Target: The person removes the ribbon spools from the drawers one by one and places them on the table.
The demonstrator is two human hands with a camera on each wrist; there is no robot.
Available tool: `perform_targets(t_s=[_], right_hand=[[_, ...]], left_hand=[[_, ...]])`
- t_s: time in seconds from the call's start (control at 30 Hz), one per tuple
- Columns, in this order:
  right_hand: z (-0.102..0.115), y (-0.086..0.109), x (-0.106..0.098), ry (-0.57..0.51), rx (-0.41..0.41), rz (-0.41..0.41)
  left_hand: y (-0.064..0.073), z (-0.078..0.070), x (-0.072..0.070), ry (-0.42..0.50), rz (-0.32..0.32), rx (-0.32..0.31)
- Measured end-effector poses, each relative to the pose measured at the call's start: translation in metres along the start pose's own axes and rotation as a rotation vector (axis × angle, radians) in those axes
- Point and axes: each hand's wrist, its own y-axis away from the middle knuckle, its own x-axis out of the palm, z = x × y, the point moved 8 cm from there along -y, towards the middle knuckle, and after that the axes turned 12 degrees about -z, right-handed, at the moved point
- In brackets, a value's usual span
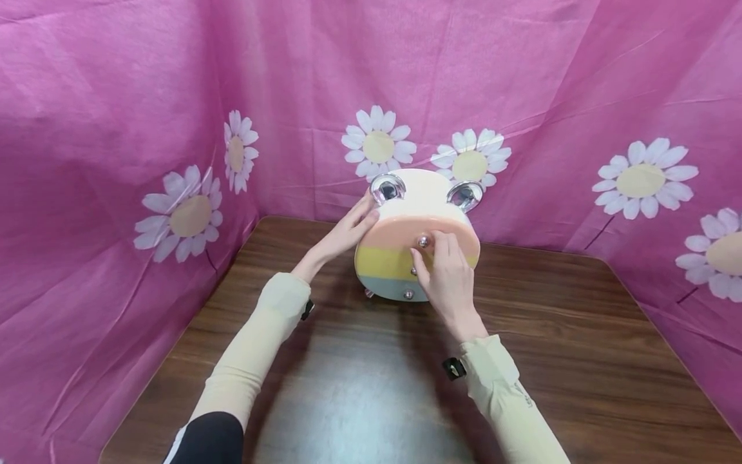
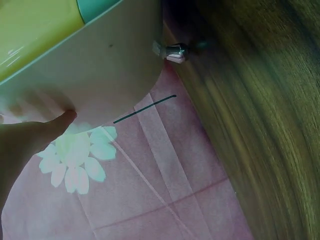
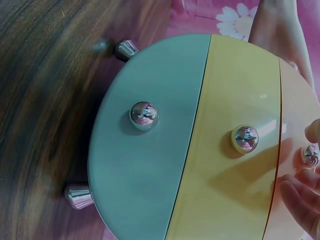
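A small rounded drawer box (image 1: pixel 426 193) with a white shell and two silver-rimmed eyes stands on the table. Its front has a peach drawer (image 1: pixel 400 231), a yellow drawer (image 1: pixel 379 261) and a blue-green drawer (image 3: pixel 150 160), each with a silver ball knob. My left hand (image 1: pixel 350 225) lies against the box's left side, below one eye; its thumb (image 2: pixel 62 122) presses the shell in the left wrist view. At the peach drawer's knob (image 3: pixel 310 155), my right hand (image 1: pixel 451 280) has thumb and fingers spread on either side of it. All three drawers sit flush.
The box has short silver feet (image 3: pixel 80 196) on a dark wood-grain table (image 1: pixel 348 386). Pink cloth (image 1: pixel 493 64) with white daisies hangs behind the table and along both sides. Each wrist wears a black strap (image 1: pixel 454 368) over a pale sleeve.
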Motion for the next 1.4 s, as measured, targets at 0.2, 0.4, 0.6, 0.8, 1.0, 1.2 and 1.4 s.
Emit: perform_targets(t_s=[0.2, 0.4, 0.6, 0.8, 1.0, 1.2, 1.4], right_hand=[[-0.0004, -0.0024, -0.0003, 0.045, 0.003, 0.0], [-0.0033, -0.0049, 0.0003, 0.072, 0.011, -0.017], [-0.0046, -0.0073, 0.0013, 0.073, 0.019, -0.016], [-0.0059, -0.009, -0.0005, 0.08, 0.026, -0.02], [-0.0062, -0.0083, -0.0016, 0.072, 0.029, -0.032], [-0.0048, -0.0064, -0.0027, 0.068, 0.037, -0.01], [-0.0026, -0.0049, -0.0049, 0.075, 0.031, -0.005]], left_hand=[[-0.0002, -0.0007, 0.0013, 0.002, -0.022, -0.025], [-0.0012, -0.0013, 0.0035, -0.001, -0.034, -0.016], [-0.0015, -0.0007, 0.0039, -0.004, -0.029, 0.002], [-0.0027, -0.0028, 0.0051, -0.001, -0.022, 0.024], [-0.0037, -0.0021, 0.0051, -0.025, -0.023, 0.037], [-0.0031, 0.0027, 0.0037, -0.049, -0.028, 0.018], [-0.0055, 0.0041, 0.002, -0.061, -0.04, 0.027]])
